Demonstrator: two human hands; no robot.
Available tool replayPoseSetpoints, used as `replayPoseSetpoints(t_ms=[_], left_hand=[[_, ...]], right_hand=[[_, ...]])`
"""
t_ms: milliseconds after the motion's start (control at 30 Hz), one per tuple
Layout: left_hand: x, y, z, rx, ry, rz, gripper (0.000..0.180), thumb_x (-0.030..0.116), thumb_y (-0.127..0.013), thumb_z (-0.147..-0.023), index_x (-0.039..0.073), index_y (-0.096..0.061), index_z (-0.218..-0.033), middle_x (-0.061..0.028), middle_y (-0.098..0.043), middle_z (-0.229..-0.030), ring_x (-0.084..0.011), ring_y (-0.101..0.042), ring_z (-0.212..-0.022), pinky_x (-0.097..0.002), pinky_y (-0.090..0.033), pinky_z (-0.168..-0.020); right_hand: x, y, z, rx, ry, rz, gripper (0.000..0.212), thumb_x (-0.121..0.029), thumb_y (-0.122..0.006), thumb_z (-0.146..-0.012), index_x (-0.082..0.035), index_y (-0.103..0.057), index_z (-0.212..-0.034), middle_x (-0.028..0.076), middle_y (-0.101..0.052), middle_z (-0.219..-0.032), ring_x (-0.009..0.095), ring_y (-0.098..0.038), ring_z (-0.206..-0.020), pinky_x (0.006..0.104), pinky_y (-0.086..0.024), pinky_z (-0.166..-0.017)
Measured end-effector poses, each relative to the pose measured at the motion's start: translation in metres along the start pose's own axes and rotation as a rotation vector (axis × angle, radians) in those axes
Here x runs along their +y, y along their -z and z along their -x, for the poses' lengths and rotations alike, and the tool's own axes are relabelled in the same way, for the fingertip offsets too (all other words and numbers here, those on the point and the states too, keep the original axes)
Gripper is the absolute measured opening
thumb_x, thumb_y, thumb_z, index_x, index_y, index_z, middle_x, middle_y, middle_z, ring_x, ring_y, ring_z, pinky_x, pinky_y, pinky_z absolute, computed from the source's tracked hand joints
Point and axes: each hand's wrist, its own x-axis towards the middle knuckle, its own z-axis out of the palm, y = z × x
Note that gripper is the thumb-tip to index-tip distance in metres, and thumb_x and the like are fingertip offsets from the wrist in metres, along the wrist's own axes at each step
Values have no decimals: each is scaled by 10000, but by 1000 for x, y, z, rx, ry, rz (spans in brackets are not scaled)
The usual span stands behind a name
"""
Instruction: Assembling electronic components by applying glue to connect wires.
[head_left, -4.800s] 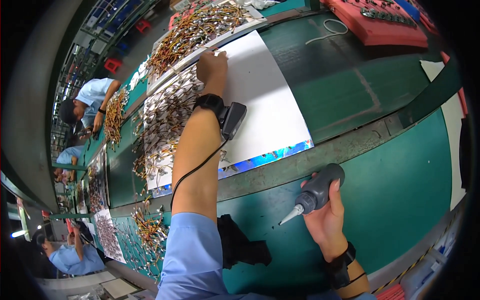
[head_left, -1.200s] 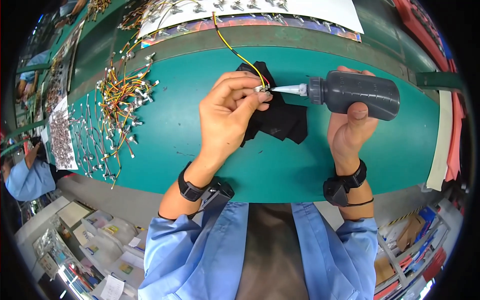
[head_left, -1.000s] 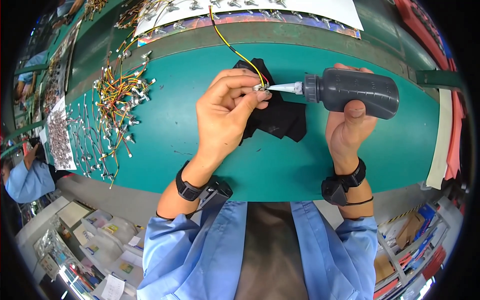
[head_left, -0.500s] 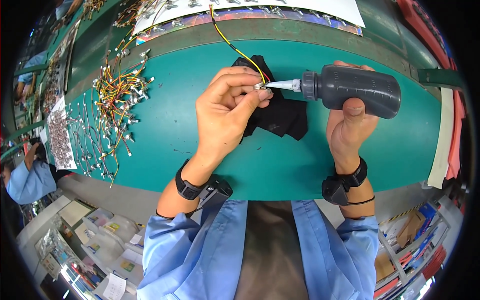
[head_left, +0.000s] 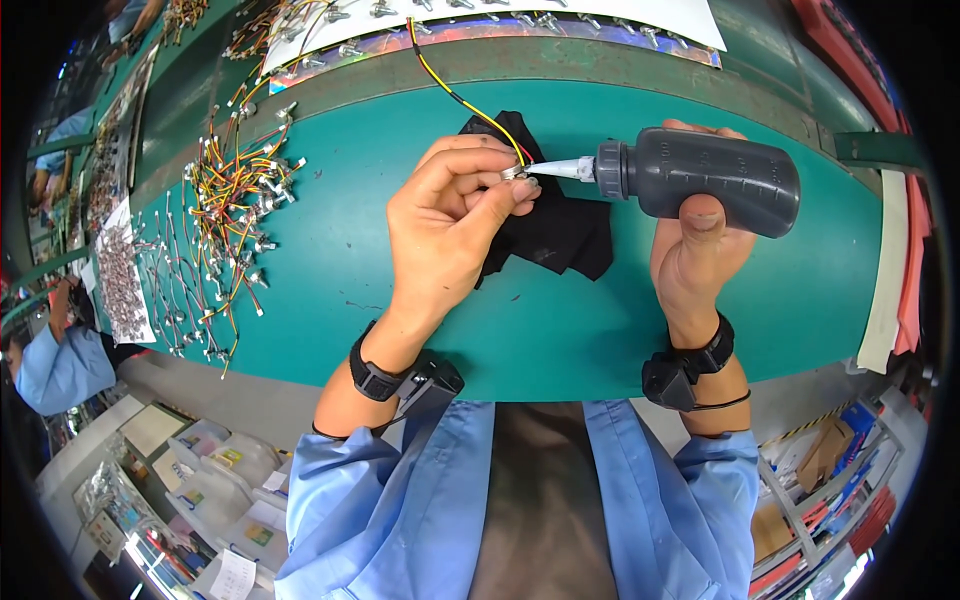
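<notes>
My left hand pinches a small metal wired potentiometer between thumb and fingertips. Yellow, red and black wires run up from it toward the far edge. In my right hand lies a dark grey squeeze bottle, tilted nearly level, thumb on the near side and fingers behind. Its pale tapered nozzle points left, the tip at or just touching the potentiometer beside the wires. Whether any liquid comes out is too small to tell. Beneath the hands, a black cloth is spread on the green mat.
To the left lies a tangled pile of wired parts, with thinner wires next to it. A white sheet holding several metal parts spans the far edge. Another person's blue sleeve shows at far left. Plastic bins stand lower left.
Both hands have shifted very slightly left, with the potentiometer and bottle. The nozzle tip stays at the potentiometer, and both grips are unchanged.
</notes>
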Motion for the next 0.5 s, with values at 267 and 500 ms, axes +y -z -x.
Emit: replayPoseSetpoints(t_ms=[267, 500], left_hand=[[0, 0, 0, 15, 16, -2, 147, -135, -546, -745, -82, -542, -882, -109, -481, -978, -195, -596, -803, -270, -540, -682], [-1, 1, 0, 3, -6, -7, 136, -128, -541, -753, -84, -539, -882, -112, -485, -974, -199, -600, -803, -277, -542, -680]], right_hand=[[3, 2, -1, 12, 7, -151, 637, -191, -718, -713, 37, -348, -1179, 158, -554, -1019, 258, -537, -1002, 339, -447, -845], [3, 1, -2, 15, 4, -165, 619, -167, -717, -711, 36, -358, -1173, 151, -557, -1014, 256, -538, -1001, 340, -444, -847]])
